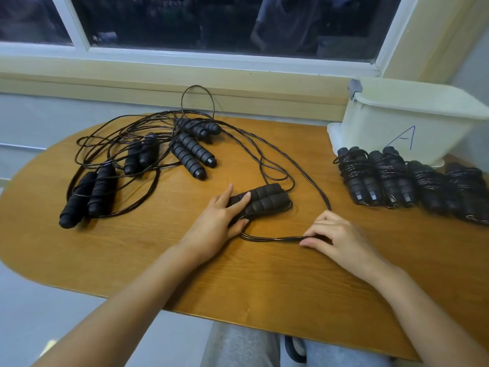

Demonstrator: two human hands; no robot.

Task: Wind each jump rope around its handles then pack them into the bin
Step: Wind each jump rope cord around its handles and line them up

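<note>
A pair of black foam handles [264, 201] lies side by side at the table's middle. My left hand [222, 221] rests on their near end and holds them down. Their thin black cord [272, 238] loops from under that hand to my right hand [333, 238], which pinches it against the table. The cord then runs up and back toward a tangle of unwound ropes [148, 147] with several handle pairs at the back left. Several wound ropes [412, 181] lie in a row at the right. The white bin [397, 123], marked with a blue A, stands behind them.
The wooden table [238, 282] has a rounded left end and a near edge above my lap. A window sill [169, 83] runs behind the table, with one cord loop standing against it. The bin sits in the back right corner by the wall.
</note>
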